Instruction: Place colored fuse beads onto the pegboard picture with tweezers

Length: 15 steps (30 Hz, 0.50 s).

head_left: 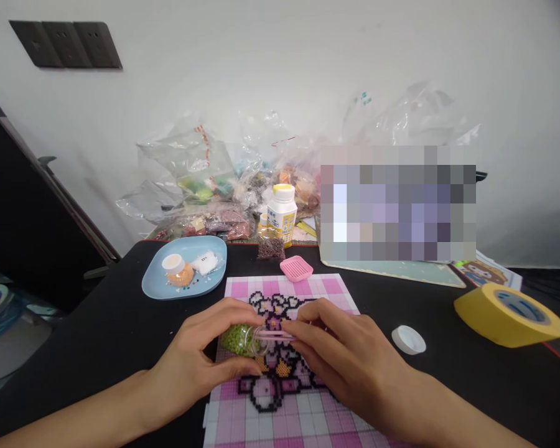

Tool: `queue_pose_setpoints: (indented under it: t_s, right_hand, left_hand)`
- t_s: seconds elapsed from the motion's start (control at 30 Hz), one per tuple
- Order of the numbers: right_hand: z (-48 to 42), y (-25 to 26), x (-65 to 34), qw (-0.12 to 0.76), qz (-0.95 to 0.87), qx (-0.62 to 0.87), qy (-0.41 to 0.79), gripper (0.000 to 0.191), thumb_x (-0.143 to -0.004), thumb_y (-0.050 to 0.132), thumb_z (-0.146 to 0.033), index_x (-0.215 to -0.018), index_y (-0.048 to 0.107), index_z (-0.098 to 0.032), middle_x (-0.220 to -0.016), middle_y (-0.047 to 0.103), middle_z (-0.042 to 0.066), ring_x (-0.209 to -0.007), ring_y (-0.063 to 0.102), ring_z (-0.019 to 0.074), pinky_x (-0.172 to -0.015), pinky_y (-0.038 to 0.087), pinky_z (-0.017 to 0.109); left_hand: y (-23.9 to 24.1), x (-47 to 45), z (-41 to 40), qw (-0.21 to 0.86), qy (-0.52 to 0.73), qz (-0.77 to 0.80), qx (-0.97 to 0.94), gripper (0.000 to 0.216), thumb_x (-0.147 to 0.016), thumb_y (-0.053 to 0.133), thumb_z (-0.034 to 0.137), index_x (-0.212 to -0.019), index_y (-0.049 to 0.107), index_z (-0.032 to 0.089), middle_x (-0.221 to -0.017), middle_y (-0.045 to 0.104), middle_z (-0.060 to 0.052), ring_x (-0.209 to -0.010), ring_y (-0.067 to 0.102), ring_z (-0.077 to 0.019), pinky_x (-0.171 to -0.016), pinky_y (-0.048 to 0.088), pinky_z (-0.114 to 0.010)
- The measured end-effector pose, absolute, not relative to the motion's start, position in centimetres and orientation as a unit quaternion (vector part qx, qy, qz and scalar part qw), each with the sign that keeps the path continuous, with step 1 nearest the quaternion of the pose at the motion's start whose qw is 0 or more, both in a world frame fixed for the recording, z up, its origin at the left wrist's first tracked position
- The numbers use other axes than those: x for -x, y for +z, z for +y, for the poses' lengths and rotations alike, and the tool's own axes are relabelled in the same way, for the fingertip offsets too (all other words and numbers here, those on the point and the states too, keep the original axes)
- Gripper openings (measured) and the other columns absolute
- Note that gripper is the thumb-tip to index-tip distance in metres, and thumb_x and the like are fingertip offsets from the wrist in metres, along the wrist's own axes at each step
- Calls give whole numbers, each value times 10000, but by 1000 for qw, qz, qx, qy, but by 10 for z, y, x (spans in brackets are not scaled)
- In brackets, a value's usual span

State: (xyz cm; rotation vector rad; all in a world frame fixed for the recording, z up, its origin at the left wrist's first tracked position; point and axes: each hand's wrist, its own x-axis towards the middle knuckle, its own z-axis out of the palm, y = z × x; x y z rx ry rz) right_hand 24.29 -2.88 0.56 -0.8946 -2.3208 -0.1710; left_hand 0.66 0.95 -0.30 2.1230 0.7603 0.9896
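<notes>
My left hand [205,354] is closed around a small clear jar of green beads [238,339], tipped on its side with its mouth toward the right. My right hand [338,348] pinches pink tweezers [275,335], whose tips reach to the jar's open mouth. Beneath both hands lies a pegboard [236,410] over a pink and white checked pattern. Black beads outline figures on it, with a few orange patches filled in; part of this is covered by my hands. A white lid [409,340] rests on the table to the right.
At the left, a blue plate [150,274] carries a white-capped jar of orange beads [178,271] and a small white packet [206,262]. A pink ridged tray [297,268], a white bottle [282,214] and plastic bags [214,218] stand behind the board. A yellow tape roll [490,314] sits right.
</notes>
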Motion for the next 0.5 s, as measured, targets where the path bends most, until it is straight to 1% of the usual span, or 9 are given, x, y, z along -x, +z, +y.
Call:
queue_pose_setpoints:
  t_s: [0.27,0.5]
  right_hand:
    - [-29,5,-243,318,-884,337,-66,209,-951,401,-127,-1107,540,-125,-929,622,100,-718,606,150,-540,492,263]
    - [-29,8,-242,329,-877,342,-77,190,-958,402,-140,-1078,549,-134,-900,624,79,-701,606,140,-506,457,253]
  left_hand:
    - [-3,-7,9,335,382,288,-812,385,-718,786,227,-1068,649,311,-1001,669,19,-945,616,-151,-866,470,-242]
    - [0,-8,8,335,380,314,-803,333,-726,778,278,-1039,664,277,-992,678,-9,-935,632,-179,-855,489,-280]
